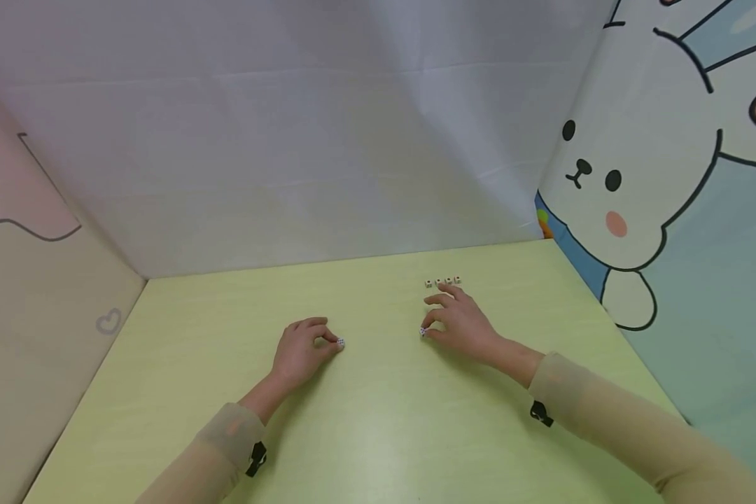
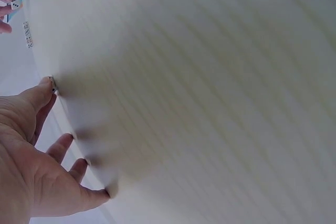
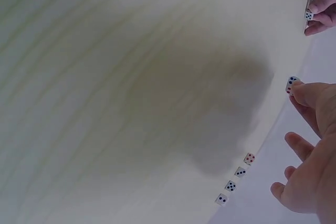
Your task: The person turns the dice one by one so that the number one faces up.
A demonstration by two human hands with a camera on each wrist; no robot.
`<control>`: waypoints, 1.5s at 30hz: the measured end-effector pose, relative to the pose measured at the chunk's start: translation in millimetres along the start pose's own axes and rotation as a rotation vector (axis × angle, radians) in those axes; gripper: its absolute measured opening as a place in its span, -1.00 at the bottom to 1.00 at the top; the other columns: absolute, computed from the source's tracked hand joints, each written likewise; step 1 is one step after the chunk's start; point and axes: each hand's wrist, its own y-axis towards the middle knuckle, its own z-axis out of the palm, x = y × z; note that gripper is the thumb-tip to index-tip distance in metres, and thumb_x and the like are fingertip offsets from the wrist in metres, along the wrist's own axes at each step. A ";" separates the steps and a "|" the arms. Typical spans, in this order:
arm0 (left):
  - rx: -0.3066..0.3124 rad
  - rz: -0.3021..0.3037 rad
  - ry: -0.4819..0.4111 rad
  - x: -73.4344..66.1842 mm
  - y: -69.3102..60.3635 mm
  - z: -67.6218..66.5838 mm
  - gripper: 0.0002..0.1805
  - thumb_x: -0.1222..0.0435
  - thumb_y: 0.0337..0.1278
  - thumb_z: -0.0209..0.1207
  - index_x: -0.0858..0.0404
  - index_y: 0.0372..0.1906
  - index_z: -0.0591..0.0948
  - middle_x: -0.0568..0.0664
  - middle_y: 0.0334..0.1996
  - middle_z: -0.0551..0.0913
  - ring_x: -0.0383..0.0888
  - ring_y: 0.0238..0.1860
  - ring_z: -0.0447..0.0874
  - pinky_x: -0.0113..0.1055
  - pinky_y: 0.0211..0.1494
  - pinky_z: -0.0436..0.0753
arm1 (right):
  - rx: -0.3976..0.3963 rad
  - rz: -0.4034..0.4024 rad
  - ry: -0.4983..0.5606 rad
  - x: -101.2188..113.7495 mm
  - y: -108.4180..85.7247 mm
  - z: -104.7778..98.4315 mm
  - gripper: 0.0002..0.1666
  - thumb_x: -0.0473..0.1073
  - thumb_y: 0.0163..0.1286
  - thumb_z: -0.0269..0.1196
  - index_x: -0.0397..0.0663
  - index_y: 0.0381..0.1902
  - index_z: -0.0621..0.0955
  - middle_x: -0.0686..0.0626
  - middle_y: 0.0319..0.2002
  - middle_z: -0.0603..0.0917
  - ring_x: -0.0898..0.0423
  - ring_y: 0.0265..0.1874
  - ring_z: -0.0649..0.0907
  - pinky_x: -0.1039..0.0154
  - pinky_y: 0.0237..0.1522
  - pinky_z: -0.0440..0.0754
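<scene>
Between thumb and index finger, my left hand point(image 1: 299, 353) pinches a small white die point(image 1: 341, 343) at the middle of the table, its other fingers spread. Off to the right, my right hand point(image 1: 465, 329) pinches another white die point(image 1: 423, 332) by the thumb and forefinger. Blue and red pips show on that die point(image 3: 291, 85) in the right wrist view. Beyond the right hand, several dice point(image 1: 428, 283) stand in a short row, spaced slightly apart. In the left wrist view the thumb partly hides the left die point(image 2: 53, 85).
The pale yellow table point(image 1: 378, 420) ends at a white cloth wall point(image 1: 327, 140) behind. A rabbit-printed panel point(image 1: 642, 196) rises on the right, and a pink and cream panel point(image 1: 44, 315) on the left. Both sleeves carry a small black clip point(image 1: 540, 413) near the wrist.
</scene>
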 end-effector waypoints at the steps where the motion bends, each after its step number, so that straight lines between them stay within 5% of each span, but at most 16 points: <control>1: 0.000 0.000 0.002 0.0 0.3 -0.1 -0.88 0.11 0.25 0.40 0.05 -0.32 0.77 0.15 0.31 0.56 0.32 0.38 0.36 0.19 0.46 0.27 | 0.003 0.003 0.003 0.3 -0.5 0.8 -0.93 -0.05 0.24 0.51 0.19 -0.32 0.80 -0.11 0.20 0.66 -0.26 0.44 0.33 -0.23 0.42 0.29; 45: 0.007 0.009 0.022 -3.9 3.7 -6.9 -0.88 0.11 0.24 0.41 0.05 -0.31 0.78 0.15 0.30 0.57 0.32 0.37 0.38 0.19 0.46 0.26 | 0.018 0.079 0.147 1.6 -6.9 3.1 -0.89 -0.04 0.22 0.51 0.15 -0.29 0.84 -0.13 0.22 0.64 -0.27 0.44 0.31 -0.31 0.39 0.27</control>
